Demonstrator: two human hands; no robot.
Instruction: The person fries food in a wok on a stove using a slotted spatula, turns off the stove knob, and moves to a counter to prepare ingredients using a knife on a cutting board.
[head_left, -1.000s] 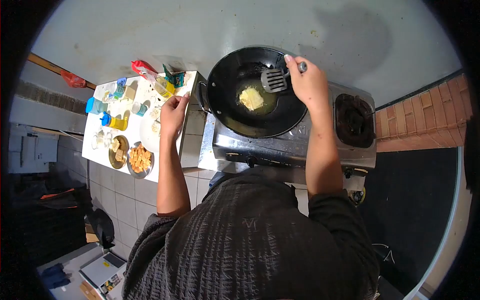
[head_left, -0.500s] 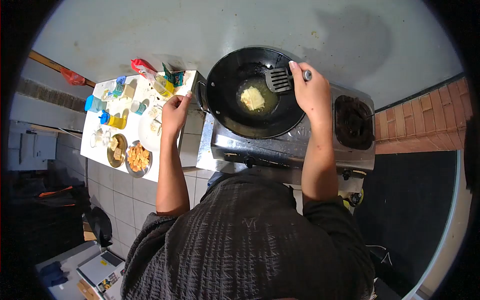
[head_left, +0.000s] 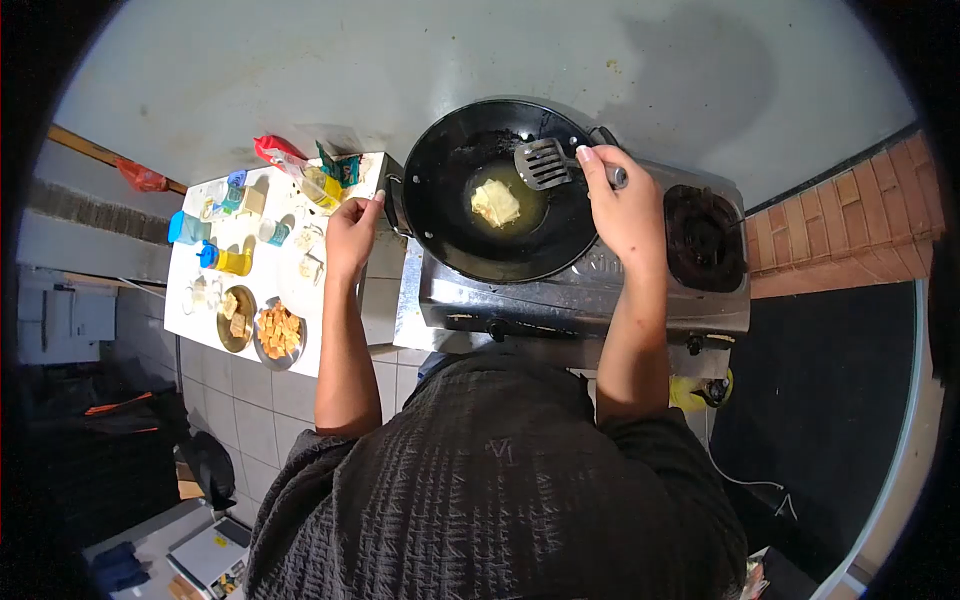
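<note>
My right hand grips the handle of a slotted spatula, its blade held over the upper right part of a black wok. In the wok's middle, a pale yellow piece of food lies in shallow oil, apart from the blade. My left hand is closed beside the wok's left handle, thumb and fingertips together. Whether anything is between those fingers is hidden.
The wok stands on a two-burner gas stove; a second burner is at right. A white table at left bears a plate of orange-brown pieces, a metal dish, a yellow oil bottle and several containers.
The spatula blade has moved slightly left and tilted, over the wok. My left hand stays closed near the handle. The whole view has shifted a little.
</note>
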